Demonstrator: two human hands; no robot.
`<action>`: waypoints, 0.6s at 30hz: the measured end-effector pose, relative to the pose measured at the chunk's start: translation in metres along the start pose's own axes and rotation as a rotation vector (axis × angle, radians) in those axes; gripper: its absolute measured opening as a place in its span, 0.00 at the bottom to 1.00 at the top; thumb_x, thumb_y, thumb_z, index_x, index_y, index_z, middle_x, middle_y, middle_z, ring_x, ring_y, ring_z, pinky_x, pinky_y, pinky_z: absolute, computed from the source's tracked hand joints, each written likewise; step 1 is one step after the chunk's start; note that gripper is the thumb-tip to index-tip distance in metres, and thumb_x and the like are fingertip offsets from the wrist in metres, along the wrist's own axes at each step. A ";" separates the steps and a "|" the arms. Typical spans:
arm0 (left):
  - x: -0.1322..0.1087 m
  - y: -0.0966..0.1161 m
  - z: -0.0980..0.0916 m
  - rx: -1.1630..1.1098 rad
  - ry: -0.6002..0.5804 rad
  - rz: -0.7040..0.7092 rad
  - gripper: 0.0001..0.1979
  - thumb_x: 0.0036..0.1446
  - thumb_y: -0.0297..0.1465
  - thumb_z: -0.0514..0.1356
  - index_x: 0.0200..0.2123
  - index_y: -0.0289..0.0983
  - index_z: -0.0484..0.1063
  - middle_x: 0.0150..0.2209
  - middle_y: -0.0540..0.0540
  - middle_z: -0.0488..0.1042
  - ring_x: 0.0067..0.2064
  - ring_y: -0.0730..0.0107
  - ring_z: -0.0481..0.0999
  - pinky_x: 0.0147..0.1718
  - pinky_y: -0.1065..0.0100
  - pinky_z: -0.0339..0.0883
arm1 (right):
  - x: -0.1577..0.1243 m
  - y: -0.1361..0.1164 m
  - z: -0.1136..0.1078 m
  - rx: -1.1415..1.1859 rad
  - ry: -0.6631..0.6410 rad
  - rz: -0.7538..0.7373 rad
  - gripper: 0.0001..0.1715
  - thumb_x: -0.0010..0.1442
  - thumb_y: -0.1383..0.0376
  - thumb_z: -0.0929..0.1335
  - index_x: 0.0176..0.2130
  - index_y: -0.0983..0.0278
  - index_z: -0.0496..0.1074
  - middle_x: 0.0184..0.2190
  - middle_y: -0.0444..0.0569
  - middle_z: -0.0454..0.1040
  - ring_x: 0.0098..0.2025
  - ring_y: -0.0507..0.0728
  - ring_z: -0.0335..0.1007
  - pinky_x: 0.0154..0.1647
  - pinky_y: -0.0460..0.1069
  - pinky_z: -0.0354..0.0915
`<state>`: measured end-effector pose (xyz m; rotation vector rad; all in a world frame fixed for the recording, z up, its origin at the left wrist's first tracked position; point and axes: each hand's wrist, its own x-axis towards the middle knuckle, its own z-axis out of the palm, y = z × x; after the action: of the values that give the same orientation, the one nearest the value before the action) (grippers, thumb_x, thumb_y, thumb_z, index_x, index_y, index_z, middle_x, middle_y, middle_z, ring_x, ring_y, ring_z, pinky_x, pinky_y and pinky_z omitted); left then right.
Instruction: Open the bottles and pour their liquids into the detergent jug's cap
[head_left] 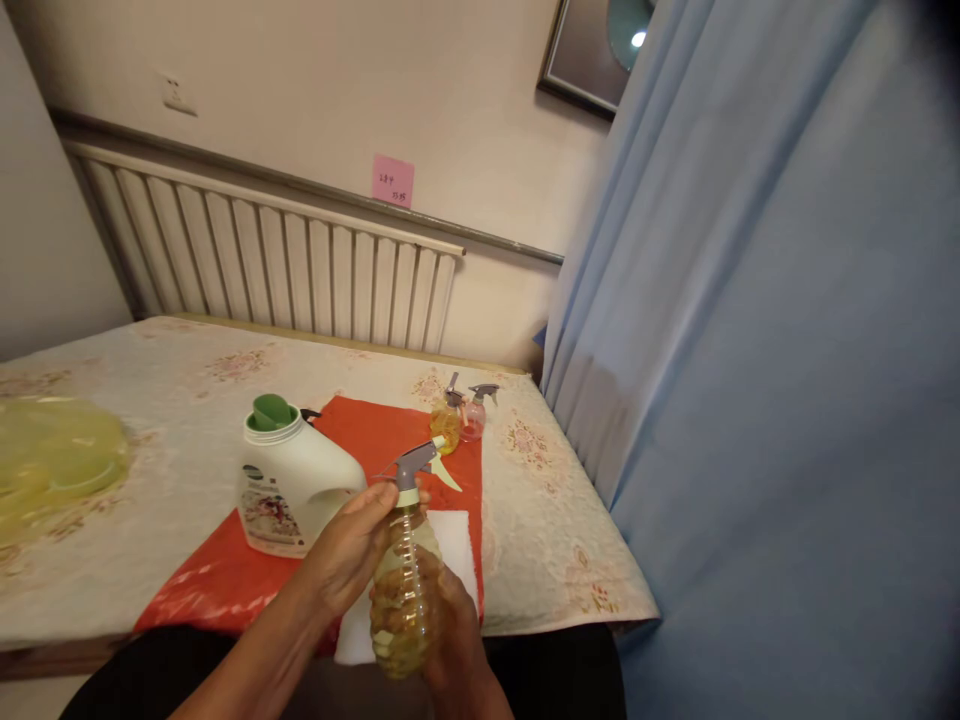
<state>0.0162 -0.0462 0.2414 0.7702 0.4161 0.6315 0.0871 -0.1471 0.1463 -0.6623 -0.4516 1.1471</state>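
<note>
1. Our right hand (pixel 454 640) is mostly hidden behind the spray bottle (pixel 405 585); only fingers and wrist show, wrapped around its lower body.
2. Our left hand (pixel 349 555) is closed on the bottle's neck, fingertips at the grey trigger head (pixel 414 466).
3. We hold the bottle above the near table edge, over a white cloth (pixel 457 545) partly covered by our hands.
4. It holds yellowish liquid, filled most of the way up.
5. Its long axis stands nearly upright; the nozzle points right and away from us.
6. The white jug (pixel 289 485) sits on the red mat (pixel 375 440) with a green cap; we cannot see its contents.
7. Two small sprayers (pixel 459 415) stand at the mat's far edge, one yellow, one pink, too small for detail.
8. A yellow blurred shape (pixel 52 455) is cut off at left.
</note>
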 end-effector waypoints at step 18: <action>0.009 -0.008 -0.011 0.058 0.011 0.010 0.13 0.48 0.33 0.71 0.32 0.35 0.72 0.33 0.45 0.80 0.38 0.64 0.80 0.38 0.71 0.71 | -0.002 0.000 0.000 0.063 0.013 0.010 0.33 0.48 0.44 0.71 0.44 0.65 0.73 0.26 0.51 0.73 0.29 0.59 0.71 0.27 0.51 0.68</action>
<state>0.0195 -0.0392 0.2268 0.8247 0.4421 0.6354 0.0862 -0.1488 0.1461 -0.6177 -0.4003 1.1612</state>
